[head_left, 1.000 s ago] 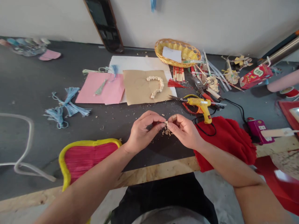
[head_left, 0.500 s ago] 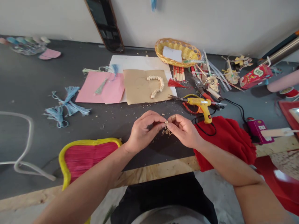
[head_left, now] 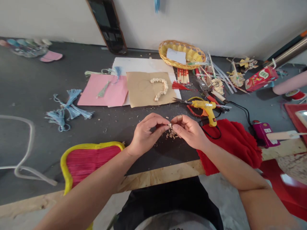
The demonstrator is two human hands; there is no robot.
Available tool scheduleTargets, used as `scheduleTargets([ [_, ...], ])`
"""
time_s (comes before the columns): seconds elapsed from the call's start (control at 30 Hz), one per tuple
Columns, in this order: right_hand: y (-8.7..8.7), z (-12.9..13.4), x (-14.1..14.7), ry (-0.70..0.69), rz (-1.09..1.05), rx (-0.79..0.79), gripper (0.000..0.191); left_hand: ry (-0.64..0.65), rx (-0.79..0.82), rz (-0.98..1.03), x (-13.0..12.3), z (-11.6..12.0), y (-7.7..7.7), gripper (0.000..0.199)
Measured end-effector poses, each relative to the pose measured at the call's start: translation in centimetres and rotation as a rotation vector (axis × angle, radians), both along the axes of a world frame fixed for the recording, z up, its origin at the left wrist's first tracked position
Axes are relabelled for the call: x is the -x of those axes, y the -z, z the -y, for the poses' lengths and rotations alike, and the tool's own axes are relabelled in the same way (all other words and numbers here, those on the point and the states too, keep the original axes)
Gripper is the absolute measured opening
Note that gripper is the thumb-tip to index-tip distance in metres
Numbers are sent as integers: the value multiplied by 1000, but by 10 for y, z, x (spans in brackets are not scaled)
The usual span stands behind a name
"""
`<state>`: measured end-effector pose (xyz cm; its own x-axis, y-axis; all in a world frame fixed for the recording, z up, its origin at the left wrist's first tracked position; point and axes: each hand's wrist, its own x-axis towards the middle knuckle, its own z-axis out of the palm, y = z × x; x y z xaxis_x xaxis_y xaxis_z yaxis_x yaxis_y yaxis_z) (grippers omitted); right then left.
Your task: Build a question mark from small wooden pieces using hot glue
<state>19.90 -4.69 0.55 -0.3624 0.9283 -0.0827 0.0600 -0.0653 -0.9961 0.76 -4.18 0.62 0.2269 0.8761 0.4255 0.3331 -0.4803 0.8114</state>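
Left of the glue gun lie the small pieces; behind it, the basket; before it, the cloth.

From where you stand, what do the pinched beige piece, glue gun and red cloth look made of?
Pinched beige piece: perhaps wood, pale and matte; too small to be sure.
Glue gun: likely plastic body, smooth, evenly yellow.
Red cloth: fabric, perhaps fleece, matte with soft folds.

Forearms bare. Blk bottoms just below desk edge; lt-gry top farther from desk, w/ sm. dk marks, illegible.
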Motion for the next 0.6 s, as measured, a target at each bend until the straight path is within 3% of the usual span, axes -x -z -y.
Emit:
scheduleTargets([
  [0.13, -10, -4, -13, 63, 145, -187, 24, -5, 4, -10, 1, -1, 0, 5],
  [0.23, -31, -8, -43, 343, 436, -441, 21, -18, 6, 1, 2, -1, 0, 4],
  [0.33, -48, -11, -80, 595, 800, -543, 23, -28, 5, 24, 2, -2, 1, 3],
  [0.47, -42, -17, -112, 432, 1184, -357, 24, -39, 11, 18, 1, -2, 1, 4],
  [0.6, -25, -27, -116, 306, 1272, -238, 30, -53, -6, -2, 1, -3, 2, 4],
])
